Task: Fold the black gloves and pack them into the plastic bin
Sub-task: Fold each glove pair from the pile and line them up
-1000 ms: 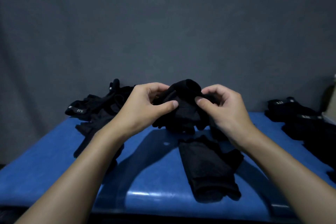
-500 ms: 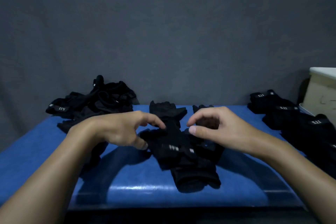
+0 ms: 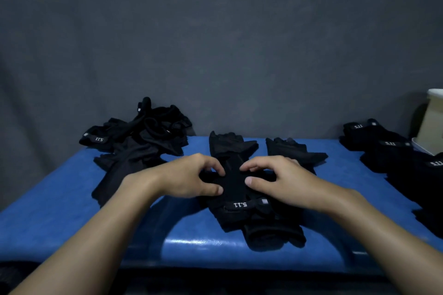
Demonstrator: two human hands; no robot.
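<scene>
Black gloves, lifted earlier, lie on the bench, a pile upper left. Left hand and right hand pinch them, fingers curled.

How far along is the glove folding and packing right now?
Done, apparently: labelled gloves lined up at right beside the plastic bin, whose inside is out of view. In hand: left hand and right hand grip the centre glove on the table. Remaining: the tangled heap at back left, and packing.

Left hand, right hand — fingers curled
</scene>
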